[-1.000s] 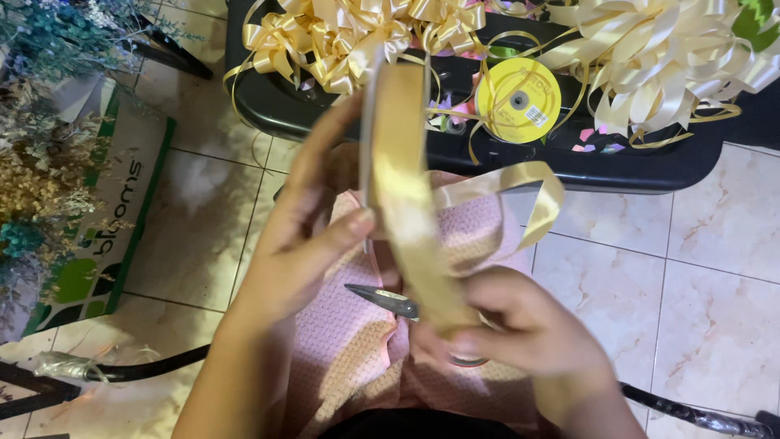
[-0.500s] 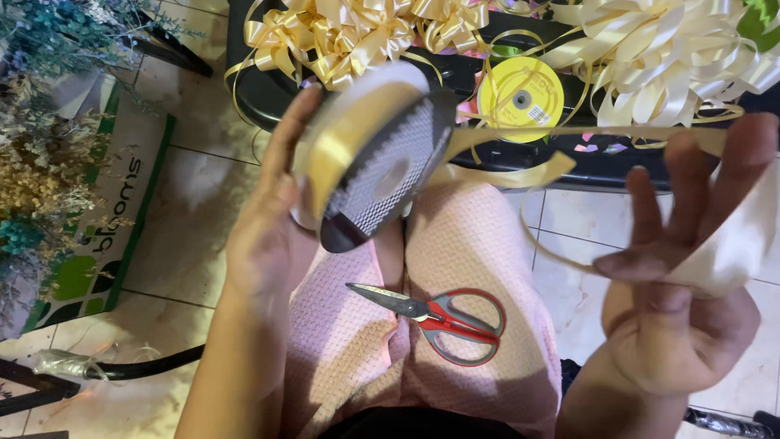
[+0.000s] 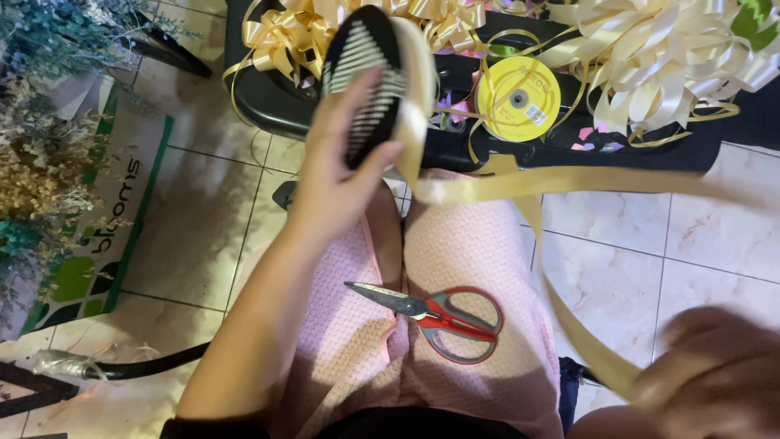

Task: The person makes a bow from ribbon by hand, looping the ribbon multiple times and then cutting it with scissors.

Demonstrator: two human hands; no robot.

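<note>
From the head view, my left hand (image 3: 345,175) grips the black ribbon spool (image 3: 366,77) upright, fingers curled against its slotted face so the cream ribbon (image 3: 569,183) can feed off freely. My right hand (image 3: 715,374), blurred at the lower corner, seems to pinch the ribbon's far end, though I cannot tell how the fingers sit. The red-handled scissors (image 3: 443,317) rest closed on my lap, within reach.
</note>
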